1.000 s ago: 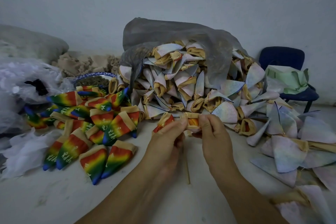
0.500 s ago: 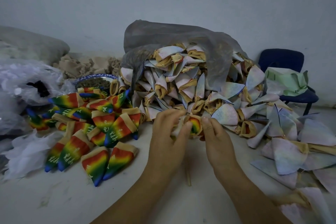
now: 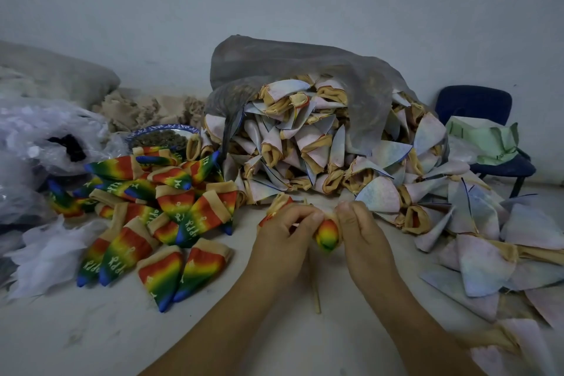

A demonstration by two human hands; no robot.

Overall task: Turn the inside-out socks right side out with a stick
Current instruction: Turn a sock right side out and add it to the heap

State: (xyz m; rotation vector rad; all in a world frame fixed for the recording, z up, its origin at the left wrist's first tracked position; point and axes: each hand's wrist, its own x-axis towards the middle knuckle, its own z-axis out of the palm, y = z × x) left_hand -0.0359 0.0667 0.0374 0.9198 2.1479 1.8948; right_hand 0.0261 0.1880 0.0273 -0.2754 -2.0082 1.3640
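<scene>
Both hands met at the near middle of the pale surface (image 3: 91, 330), working one sock (image 3: 327, 236). The left hand (image 3: 287, 232) had its fingers curled and pinched the sock's fabric; the right hand (image 3: 357, 232) curled over the other side and gripped it too. Only a rainbow bulge of the sock showed between them, and the rest was covered by the fingers. A tan and red bit poked out to the far left of the left hand; whether it belonged to the same sock could not be told. The stick (image 3: 316, 296) ran from between the wrists toward the near side, and its far end was hidden by the hands.

To the left lay the heap of rainbow socks (image 3: 171, 210). Beyond the hands the pile of pale inside-out socks (image 3: 320, 143) spilled rightward, its far part veiled by a grey bag (image 3: 305, 70). A blue-rimmed dish (image 3: 161, 134) sat half hidden behind the rainbow heap, its contents unclear. Clear plastic bags (image 3: 36, 137) were cut off at the left edge. A blue chair (image 3: 476, 104) at the far right carried green cloth (image 3: 485, 137).
</scene>
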